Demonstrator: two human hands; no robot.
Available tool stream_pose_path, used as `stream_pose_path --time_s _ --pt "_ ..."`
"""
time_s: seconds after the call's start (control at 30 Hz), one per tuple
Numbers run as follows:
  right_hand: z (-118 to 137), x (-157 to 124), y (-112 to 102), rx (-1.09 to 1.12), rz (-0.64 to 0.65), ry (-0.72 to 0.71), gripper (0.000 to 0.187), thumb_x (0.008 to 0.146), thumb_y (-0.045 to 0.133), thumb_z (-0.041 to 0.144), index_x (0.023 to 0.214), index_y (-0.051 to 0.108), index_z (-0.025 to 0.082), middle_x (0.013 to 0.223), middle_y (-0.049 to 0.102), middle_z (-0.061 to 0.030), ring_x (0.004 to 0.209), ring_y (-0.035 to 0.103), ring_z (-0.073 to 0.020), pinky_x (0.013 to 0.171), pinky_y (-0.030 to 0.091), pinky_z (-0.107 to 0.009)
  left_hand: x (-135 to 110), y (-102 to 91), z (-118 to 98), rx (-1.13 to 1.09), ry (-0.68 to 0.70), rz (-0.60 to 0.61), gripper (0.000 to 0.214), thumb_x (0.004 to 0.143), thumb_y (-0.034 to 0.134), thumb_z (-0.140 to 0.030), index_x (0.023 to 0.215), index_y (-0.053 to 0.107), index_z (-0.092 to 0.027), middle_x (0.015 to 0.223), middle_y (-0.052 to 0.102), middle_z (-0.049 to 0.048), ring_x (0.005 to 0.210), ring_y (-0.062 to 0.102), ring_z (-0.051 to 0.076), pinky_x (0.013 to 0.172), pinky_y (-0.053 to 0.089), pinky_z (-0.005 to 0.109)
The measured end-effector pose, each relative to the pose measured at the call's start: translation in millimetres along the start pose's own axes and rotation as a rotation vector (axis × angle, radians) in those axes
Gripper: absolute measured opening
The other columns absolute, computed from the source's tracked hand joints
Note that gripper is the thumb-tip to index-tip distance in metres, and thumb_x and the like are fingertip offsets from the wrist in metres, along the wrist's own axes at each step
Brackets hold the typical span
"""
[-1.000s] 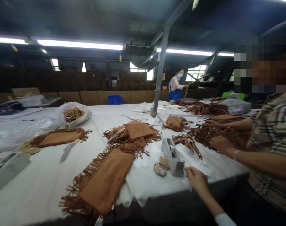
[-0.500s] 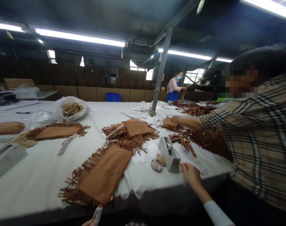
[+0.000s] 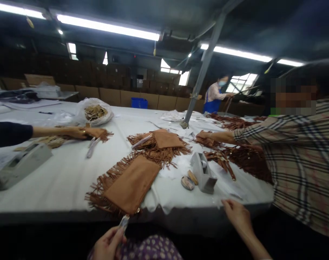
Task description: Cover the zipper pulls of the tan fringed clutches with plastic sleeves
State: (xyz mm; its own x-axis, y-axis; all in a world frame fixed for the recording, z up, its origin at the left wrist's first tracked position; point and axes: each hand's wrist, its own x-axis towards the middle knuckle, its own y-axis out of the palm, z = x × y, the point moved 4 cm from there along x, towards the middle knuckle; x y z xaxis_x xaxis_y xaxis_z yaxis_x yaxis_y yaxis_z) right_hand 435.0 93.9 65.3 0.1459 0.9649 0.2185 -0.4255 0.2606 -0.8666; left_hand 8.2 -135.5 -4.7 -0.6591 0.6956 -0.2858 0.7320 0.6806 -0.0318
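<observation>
My left hand (image 3: 109, 242) pinches a plastic-wrapped strap (image 3: 123, 222) at the near corner of a brown fringed pouch (image 3: 134, 184). That pouch lies flat at the table's front edge, its fringe spread to the left and its zip side towards me. My right hand (image 3: 238, 218) is closed in a pinch just off the table edge, with a small see-through bit of tape (image 3: 219, 202) at its fingertips, faint and blurred. Beyond that hand stands a grey tape dispenser (image 3: 204, 173). Beside the dispenser lie a small round dish (image 3: 187, 183) and a tan piece (image 3: 193, 177).
More fringed pouches (image 3: 167, 139) lie behind mine. A co-worker's hand (image 3: 204, 137) handles brown fringe on the right; another person's arm (image 3: 58, 131) reaches in from the left, by a second dispenser (image 3: 26, 162). A metal post (image 3: 201, 76) rises from the table.
The view has shifted, and my left hand shows more fully with the wrapped strap. My right hand has drawn away from the dispenser towards me. The left co-worker's hand has reached over a fringed pouch.
</observation>
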Motion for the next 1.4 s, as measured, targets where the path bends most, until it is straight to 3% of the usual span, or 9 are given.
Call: stream_pose_path --time_s 0.1,0.33,0.47,0.57,0.7,1.0,1.2,1.3,1.4 --pt "41.2 -18.4 14.7 0.081 0.148 -0.075 0.029 0.069 0.051 0.048 0.059 0.062 0.023 0.056 0.065 -0.0067 0.06 0.062 -0.0266 0.057 0.041 -0.034 -0.5 -0.7 -7.3 -0.041 0.01 0.105 0.06 0.055 0.065 -0.074 0.06 0.062 -0.015 0.039 0.041 -0.0074 0.034 0.027 0.005 0.037 0.017 0.019" --pt "224.1 -129.2 62.0 0.585 0.797 -0.48 0.035 0.081 0.053 0.05 0.069 0.064 0.02 0.061 0.061 0.0004 0.059 0.053 -0.0153 0.055 0.04 -0.024 -7.8 -2.2 -20.0 0.06 0.105 0.043 0.049 0.07 0.063 -0.062 0.064 0.064 -0.013 0.047 0.05 -0.0042 0.041 0.034 0.007 0.042 0.024 0.02" --pt "274.9 -171.0 90.1 0.801 1.008 -0.49 0.037 0.081 0.056 0.051 0.072 0.065 0.017 0.06 0.061 0.0003 0.056 0.052 -0.013 0.053 0.04 -0.022 -15.2 -0.2 -29.1 0.147 0.194 0.027 0.044 0.076 0.059 -0.056 0.068 0.069 -0.014 0.056 0.06 -0.0001 0.052 0.048 0.012 0.051 0.035 0.022" --pt "281.9 -180.7 114.6 0.826 1.012 -0.435 0.04 0.079 0.057 0.053 0.067 0.064 0.015 0.055 0.06 -0.0003 0.052 0.051 -0.0128 0.05 0.039 -0.023 -18.3 2.7 -31.8 0.183 0.229 0.053 0.041 0.082 0.052 -0.05 0.08 0.072 -0.015 0.068 0.069 0.0038 0.064 0.057 0.017 0.059 0.041 0.024" --pt "275.7 -185.0 137.2 0.711 0.904 -0.348 0.042 0.076 0.058 0.053 0.057 0.062 0.015 0.05 0.06 -0.0021 0.049 0.052 -0.0147 0.047 0.038 -0.024 -20.5 4.5 -32.5 0.229 0.267 0.049 0.036 0.087 0.048 -0.041 0.088 0.073 -0.015 0.08 0.073 0.0066 0.074 0.063 0.02 0.067 0.044 0.025" --pt "265.1 -187.6 145.1 0.573 0.796 -0.2 0.041 0.072 0.06 0.053 0.056 0.063 0.016 0.05 0.062 -0.0034 0.048 0.055 -0.0151 0.046 0.036 -0.023 -20.7 7.2 -27.3 0.214 0.289 0.059 0.033 0.089 0.046 -0.036 0.09 0.073 -0.016 0.083 0.074 0.0065 0.076 0.065 0.02 0.068 0.045 0.025" --pt "255.1 -194.0 155.6 0.677 0.834 -0.053 0.038 0.07 0.062 0.052 0.068 0.062 0.015 0.045 0.057 -0.0001 0.04 0.048 -0.0117 0.04 0.032 -0.022 -17.9 9.6 -18.5 0.162 0.255 0.089 0.033 0.087 0.048 -0.039 0.08 0.07 -0.015 0.073 0.071 0.0054 0.069 0.062 0.018 0.063 0.043 0.025" --pt "254.9 -196.4 159.3 0.772 0.926 0.018 0.041 0.068 0.065 0.053 0.079 0.063 0.014 0.042 0.053 0.0034 0.036 0.043 -0.0108 0.038 0.03 -0.022 -16.2 8.9 -18.2 0.166 0.235 0.089 0.035 0.087 0.048 -0.041 0.07 0.065 -0.016 0.068 0.068 0.0045 0.065 0.06 0.017 0.061 0.043 0.025" --pt "258.3 -198.1 159.8 0.857 1.016 -0.002 0.046 0.07 0.062 0.058 0.07 0.064 0.012 0.044 0.053 0.0018 0.037 0.039 -0.0083 0.038 0.026 -0.021 -15.8 8.8 -21.1 0.175 0.229 0.107 0.036 0.087 0.047 -0.042 0.068 0.064 -0.016 0.068 0.068 0.0048 0.066 0.06 0.017 0.062 0.043 0.025"
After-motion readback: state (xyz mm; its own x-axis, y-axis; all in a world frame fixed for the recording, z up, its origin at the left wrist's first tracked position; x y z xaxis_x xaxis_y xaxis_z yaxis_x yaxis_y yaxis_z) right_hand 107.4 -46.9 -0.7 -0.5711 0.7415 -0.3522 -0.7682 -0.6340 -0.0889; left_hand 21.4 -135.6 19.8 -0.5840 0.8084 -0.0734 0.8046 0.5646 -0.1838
